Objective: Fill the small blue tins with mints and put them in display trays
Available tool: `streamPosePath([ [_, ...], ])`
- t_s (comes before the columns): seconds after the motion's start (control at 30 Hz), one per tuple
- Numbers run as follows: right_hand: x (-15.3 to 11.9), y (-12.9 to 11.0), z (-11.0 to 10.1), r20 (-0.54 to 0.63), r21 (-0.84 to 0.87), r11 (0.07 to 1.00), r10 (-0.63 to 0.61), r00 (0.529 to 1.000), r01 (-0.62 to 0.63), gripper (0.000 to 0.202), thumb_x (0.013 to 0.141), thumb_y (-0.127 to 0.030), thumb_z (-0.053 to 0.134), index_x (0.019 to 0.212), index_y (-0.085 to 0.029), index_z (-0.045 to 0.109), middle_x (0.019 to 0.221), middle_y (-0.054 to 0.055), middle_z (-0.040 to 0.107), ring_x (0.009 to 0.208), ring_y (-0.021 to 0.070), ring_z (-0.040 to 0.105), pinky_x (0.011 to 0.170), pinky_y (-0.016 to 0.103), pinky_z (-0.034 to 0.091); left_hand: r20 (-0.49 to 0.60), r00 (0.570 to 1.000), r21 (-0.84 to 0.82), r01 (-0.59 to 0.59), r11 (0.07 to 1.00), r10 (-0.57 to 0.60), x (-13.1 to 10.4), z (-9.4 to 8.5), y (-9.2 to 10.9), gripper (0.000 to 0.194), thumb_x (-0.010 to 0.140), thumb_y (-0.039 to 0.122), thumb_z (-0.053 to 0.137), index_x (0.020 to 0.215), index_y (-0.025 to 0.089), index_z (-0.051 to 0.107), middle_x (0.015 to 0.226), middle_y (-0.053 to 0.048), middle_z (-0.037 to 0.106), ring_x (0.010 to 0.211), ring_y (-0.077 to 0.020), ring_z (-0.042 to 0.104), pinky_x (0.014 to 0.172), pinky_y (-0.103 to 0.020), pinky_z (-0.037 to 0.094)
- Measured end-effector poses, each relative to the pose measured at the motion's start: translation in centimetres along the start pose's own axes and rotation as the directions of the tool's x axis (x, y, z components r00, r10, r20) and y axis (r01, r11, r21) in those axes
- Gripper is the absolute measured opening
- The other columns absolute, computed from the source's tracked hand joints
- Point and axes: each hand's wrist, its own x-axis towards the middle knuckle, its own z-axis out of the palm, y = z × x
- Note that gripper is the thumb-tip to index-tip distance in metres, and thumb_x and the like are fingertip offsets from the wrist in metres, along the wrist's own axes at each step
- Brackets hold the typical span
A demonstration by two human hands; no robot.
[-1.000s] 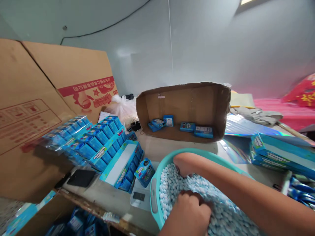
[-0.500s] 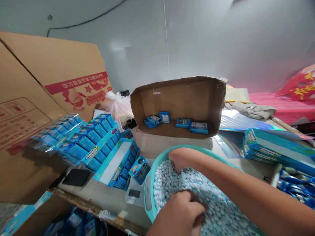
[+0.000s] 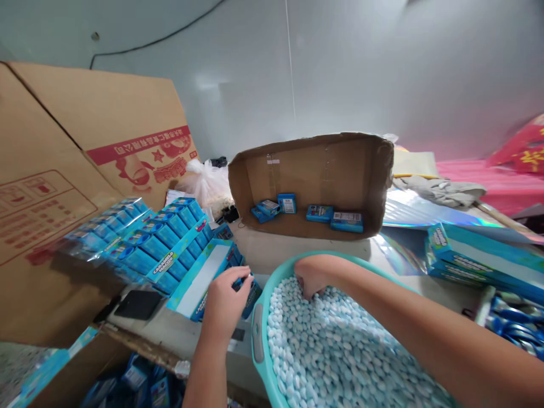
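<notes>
A turquoise basin [image 3: 263, 371] is filled with pale blue and white candies [image 3: 340, 351]. My right hand [image 3: 312, 275] reaches across to the basin's far left side, its curled fingers partly sunk among the candies. Left of the basin, my left hand [image 3: 227, 294] is raised over a small blue candy box [image 3: 251, 300], thumb and fingers drawn together at its top. Whatever sits between those fingertips is too small to make out. Under the box is a white scale [image 3: 240, 343], mostly hidden by my left arm.
Blue candy packs [image 3: 170, 238] stand by a large carton [image 3: 140, 107] at left. Behind the basin, an opened cardboard box [image 3: 297, 170] on its side holds several small boxes. More display boxes [image 3: 480, 260] lie at right. A dark phone-like slab [image 3: 138, 305] rests near the table edge.
My left hand has left the candies and moved left, out of the basin, to the small box. My right hand stays at nearly the same spot in the candies.
</notes>
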Motion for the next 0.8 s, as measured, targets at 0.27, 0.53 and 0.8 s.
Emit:
streamPosePath([
  [0.27,0.5,0.5,-0.2,-0.018,-0.019,0.999,-0.032,0.999,0.032,0.024,0.063,-0.028,0.077,0.081,-0.012,0.077,0.072,0.006,0.072,0.067,0.0218,0.067,0.068,0.031,0.052,-0.057,0.990,0.027,0.133,0.991,-0.131,-0.5,1.3,-1.3,0.033,0.088,0.036,0.059,0.112,0.020,0.074,0.111,-0.007,0.076,0.106,-0.0253,0.071,0.099,-0.039,0.055],
  [0.53,0.6,0.5,0.0,-0.049,-0.063,0.997,-0.045,0.998,0.042,0.026,0.065,-0.028,0.073,0.086,-0.014,0.079,0.076,0.008,0.073,0.069,0.0236,0.067,0.068,0.033,0.051,-0.030,0.982,-0.019,0.185,0.983,-0.185,-0.7,1.4,-2.0,0.037,0.089,0.038,0.057,0.119,0.021,0.071,0.114,-0.005,0.075,0.110,-0.0245,0.070,0.102,-0.043,0.055],
  [0.8,-0.9,0.0,-0.3,-0.101,-0.107,0.992,-0.074,0.992,0.063,0.036,0.068,-0.043,0.071,0.087,-0.013,0.079,0.078,0.009,0.073,0.069,0.0236,0.066,0.064,0.032,0.049,-0.005,1.000,0.107,0.023,0.994,-0.022,-1.0,1.5,-2.3,0.033,0.092,0.029,0.053,0.114,0.018,0.075,0.128,-0.008,0.069,0.120,-0.0253,0.065,0.107,-0.044,0.052],
])
